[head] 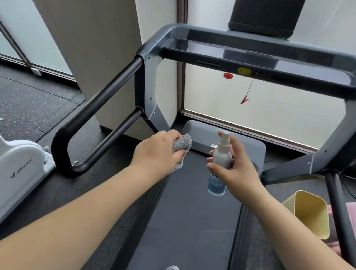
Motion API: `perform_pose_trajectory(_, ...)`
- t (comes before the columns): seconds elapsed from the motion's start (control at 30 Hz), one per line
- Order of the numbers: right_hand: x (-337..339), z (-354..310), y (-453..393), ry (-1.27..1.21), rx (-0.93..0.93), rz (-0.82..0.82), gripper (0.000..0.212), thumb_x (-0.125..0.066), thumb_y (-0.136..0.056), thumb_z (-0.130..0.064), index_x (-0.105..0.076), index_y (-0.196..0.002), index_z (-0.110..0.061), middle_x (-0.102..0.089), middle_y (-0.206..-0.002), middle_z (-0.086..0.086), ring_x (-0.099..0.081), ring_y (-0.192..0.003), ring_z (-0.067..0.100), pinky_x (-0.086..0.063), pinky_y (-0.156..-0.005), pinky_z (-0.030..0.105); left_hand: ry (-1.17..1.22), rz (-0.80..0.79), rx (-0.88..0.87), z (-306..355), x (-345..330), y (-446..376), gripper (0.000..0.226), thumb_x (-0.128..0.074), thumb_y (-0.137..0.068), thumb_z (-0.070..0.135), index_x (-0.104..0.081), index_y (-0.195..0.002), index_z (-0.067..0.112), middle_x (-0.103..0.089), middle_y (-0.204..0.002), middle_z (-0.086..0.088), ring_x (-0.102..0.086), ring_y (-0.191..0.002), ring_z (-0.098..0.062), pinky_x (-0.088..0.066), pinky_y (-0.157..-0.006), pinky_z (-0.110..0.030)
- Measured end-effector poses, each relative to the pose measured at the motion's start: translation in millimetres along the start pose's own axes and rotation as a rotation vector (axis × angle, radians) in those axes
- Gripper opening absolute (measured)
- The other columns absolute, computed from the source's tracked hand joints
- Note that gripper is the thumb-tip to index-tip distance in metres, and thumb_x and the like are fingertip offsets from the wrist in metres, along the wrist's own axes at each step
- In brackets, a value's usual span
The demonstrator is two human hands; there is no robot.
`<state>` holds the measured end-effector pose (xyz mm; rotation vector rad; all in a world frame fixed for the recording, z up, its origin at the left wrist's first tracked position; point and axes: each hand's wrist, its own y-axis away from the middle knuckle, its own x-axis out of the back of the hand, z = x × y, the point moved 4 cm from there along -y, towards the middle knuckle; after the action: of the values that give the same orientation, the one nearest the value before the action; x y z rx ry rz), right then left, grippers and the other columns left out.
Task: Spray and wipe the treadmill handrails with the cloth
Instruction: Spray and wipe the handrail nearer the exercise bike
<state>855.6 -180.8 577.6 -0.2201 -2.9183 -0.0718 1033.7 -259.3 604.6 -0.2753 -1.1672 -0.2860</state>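
Treadmill belt beneath two hands, one cloth, one spray bottle.

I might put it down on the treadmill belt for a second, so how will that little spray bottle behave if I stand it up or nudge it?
The spray bottle looks tall and narrow, so it would probably tip easily. Its round body would likely roll if it fell. It seems light: the right hand holds it with a loose grip.
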Motion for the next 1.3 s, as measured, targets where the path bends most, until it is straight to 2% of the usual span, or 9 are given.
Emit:
perform_pose_trajectory(0.17,24.0,4.3,44.7,-0.007,-0.005,0.066,0.072,-0.075,-0.081,-0.005,-0.048,-0.113,-0.064,-0.065,-0.099,-0.002,-0.068,-0.099,0.03,-0.052,-0.099,0.05,0.061,-0.065,-0.037,29.2,-14.7,28.9,0.031,-0.059,-0.085,0.045,-0.055,-0.11,0.028,-0.06,-0.105,0.002,-0.057,-0.094,-0.021,-0.042,-0.072,-0.03)
perform_pose_trajectory(0.33,43.4,9.3,85.4,-0.036,-0.014,0.148,0.072,-0.077,-0.08,-0.003,-0.05,-0.124,-0.052,-0.061,-0.119,0.008,-0.069,-0.1,0.028,-0.052,-0.099,0.049,0.158,-0.095,-0.056,52.2,-21.8,46.7,0.03,-0.059,-0.085,0.044,-0.056,-0.11,0.028,-0.062,-0.106,0.002,-0.057,-0.098,-0.021,-0.046,-0.082,-0.033)
perform_pose_trajectory(0.43,50.1,15.5,108.0,-0.031,-0.025,0.191,0.072,-0.076,-0.081,-0.001,-0.047,-0.134,-0.041,-0.063,-0.113,0.008,-0.067,-0.103,0.032,-0.051,-0.101,0.05,0.178,-0.112,-0.088,66.1,-24.0,59.1,0.03,-0.056,-0.085,0.039,-0.057,-0.112,0.026,-0.062,-0.108,0.0,-0.057,-0.1,-0.022,-0.046,-0.088,-0.035)
perform_pose_trajectory(0.5,52.2,18.1,122.5,-0.015,-0.033,0.219,0.074,-0.076,-0.081,-0.002,-0.045,-0.136,-0.041,-0.065,-0.107,0.002,-0.067,-0.104,0.032,-0.05,-0.102,0.049,0.199,-0.121,-0.11,72.1,-25.6,68.8,0.029,-0.055,-0.084,0.036,-0.057,-0.112,0.026,-0.062,-0.108,0.0,-0.057,-0.1,-0.021,-0.046,-0.088,-0.034)
perform_pose_trajectory(0.7,42.3,22.1,166.8,-0.021,-0.06,0.3,0.078,-0.076,-0.081,-0.002,-0.041,-0.144,-0.034,-0.066,-0.111,0.01,-0.066,-0.108,0.029,-0.047,-0.106,0.05,0.232,-0.159,-0.188,78.5,-25.0,106.2,0.035,-0.055,-0.079,0.029,-0.056,-0.114,0.028,-0.061,-0.11,0.001,-0.055,-0.101,-0.02,-0.045,-0.088,-0.031)
perform_pose_trajectory(0.83,32.8,18.1,193.9,-0.038,-0.048,0.364,0.077,-0.075,-0.082,-0.001,-0.041,-0.14,-0.038,-0.066,-0.117,0.013,-0.064,-0.111,0.032,-0.046,-0.107,0.05,0.278,-0.17,-0.23,78.6,-20.5,125.3,0.035,-0.06,-0.081,0.033,-0.055,-0.116,0.028,-0.063,-0.111,0.004,-0.057,-0.102,-0.017,-0.045,-0.087,-0.029)
perform_pose_trajectory(0.93,29.6,17.4,217.0,-0.062,-0.056,0.405,0.076,-0.072,-0.084,0.002,-0.04,-0.144,-0.032,-0.063,-0.116,0.01,-0.064,-0.103,0.023,-0.047,-0.106,0.041,0.289,-0.196,-0.272,83.0,-23.8,138.4,0.032,-0.063,-0.082,0.031,-0.056,-0.113,0.025,-0.064,-0.107,0.002,-0.058,-0.099,-0.018,-0.045,-0.084,-0.028)
perform_pose_trajectory(1.17,37.9,15.3,273.8,-0.061,-0.066,0.495,0.071,-0.066,-0.086,0.008,-0.04,-0.145,-0.021,-0.062,-0.107,0.0,-0.062,-0.093,0.007,-0.052,-0.086,0.014,0.294,-0.283,-0.367,107.2,-43.5,176.5,0.03,-0.063,-0.082,0.031,-0.057,-0.111,0.026,-0.064,-0.106,0.003,-0.058,-0.094,-0.016,-0.041,-0.077,-0.024)
perform_pose_trajectory(1.3,51.1,17.6,311.3,-0.054,-0.09,0.559,0.068,-0.066,-0.086,0.007,-0.044,-0.141,-0.027,-0.062,-0.109,0.004,-0.062,-0.096,0.009,-0.052,-0.084,0.012,0.274,-0.344,-0.465,137.2,-58.8,200.0,0.032,-0.063,-0.082,0.032,-0.057,-0.113,0.026,-0.065,-0.109,0.003,-0.057,-0.097,-0.018,-0.038,-0.077,-0.023)
